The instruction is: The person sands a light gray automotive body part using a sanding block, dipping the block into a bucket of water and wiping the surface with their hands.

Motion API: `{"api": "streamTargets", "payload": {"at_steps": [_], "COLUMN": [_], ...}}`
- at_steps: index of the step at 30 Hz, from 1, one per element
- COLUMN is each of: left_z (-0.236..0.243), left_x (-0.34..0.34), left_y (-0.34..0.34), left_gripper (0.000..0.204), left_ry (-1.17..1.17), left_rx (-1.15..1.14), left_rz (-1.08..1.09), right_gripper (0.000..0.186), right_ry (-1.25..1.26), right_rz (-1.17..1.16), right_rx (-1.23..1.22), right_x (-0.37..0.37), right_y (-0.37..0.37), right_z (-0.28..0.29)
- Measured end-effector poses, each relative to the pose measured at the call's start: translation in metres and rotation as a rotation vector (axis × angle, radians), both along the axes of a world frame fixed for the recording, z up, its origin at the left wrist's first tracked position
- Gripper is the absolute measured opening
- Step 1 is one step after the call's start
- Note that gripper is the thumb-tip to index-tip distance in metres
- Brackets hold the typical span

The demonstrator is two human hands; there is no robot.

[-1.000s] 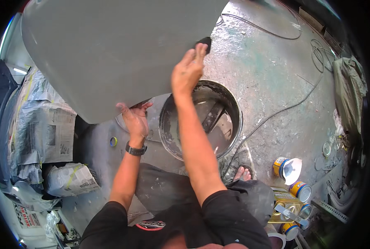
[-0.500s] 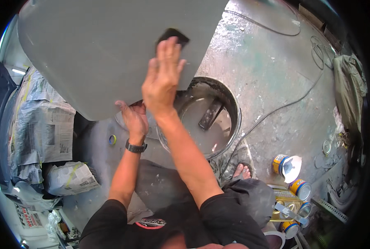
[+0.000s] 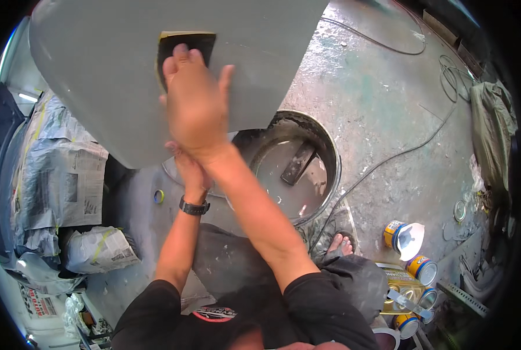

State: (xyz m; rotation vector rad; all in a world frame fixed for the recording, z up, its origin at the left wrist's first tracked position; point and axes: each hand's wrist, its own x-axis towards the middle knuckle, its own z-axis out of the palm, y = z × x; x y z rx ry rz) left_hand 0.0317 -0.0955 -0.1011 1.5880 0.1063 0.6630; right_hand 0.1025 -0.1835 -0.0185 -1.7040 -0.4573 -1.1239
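A smooth grey panel [image 3: 108,76] with a rounded corner fills the upper left. My right hand [image 3: 197,108] presses a dark sheet of sandpaper [image 3: 202,42] flat on it, thumb and little finger spread past the sheet. One edge of the sheet shows a yellowish backing. At the panel's lower edge my left hand [image 3: 191,173], with a black watch on its wrist, grips the rim; my right forearm and hand partly cover its fingers. Just right of the panel's lower corner stands a round bucket [image 3: 335,154] of murky water, with a dark rectangular block [image 3: 298,162] in it.
Paper-masked parts [image 3: 62,181] stand at the left. A roll of tape [image 3: 159,196] lies on the floor. Several tins [image 3: 422,268] cluster at the lower right, beside a rectangular can [image 3: 403,286]. A thin hose [image 3: 383,157] crosses the floor; a drab cloth [image 3: 489,125] hangs far right.
My right hand has slid left across the panel with the sandpaper, showing more of the sheet. The left hand stays at the panel's lower edge.
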Motion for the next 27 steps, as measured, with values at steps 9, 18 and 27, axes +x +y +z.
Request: {"api": "streamTargets", "payload": {"at_steps": [9, 18, 27], "left_z": [-0.017, 0.010, 0.018], "left_x": [0.010, 0.012, 0.008], "left_y": [0.022, -0.016, -0.020], "left_gripper": [0.075, 0.074, 0.072], "left_ry": [0.128, -0.049, -0.080], "left_rx": [-0.045, -0.251, -0.305], "left_rz": [-0.107, -0.085, -0.117], "right_gripper": [0.058, 0.059, 0.057], "right_ry": [0.079, 0.214, 0.134], "right_rz": [-0.022, -0.047, -0.015], "right_rx": [0.286, 0.339, 0.130], "right_x": [0.012, 0.016, 0.008], "right_y": [0.007, -0.020, -0.021], "right_z": [0.021, -0.026, -0.024]}}
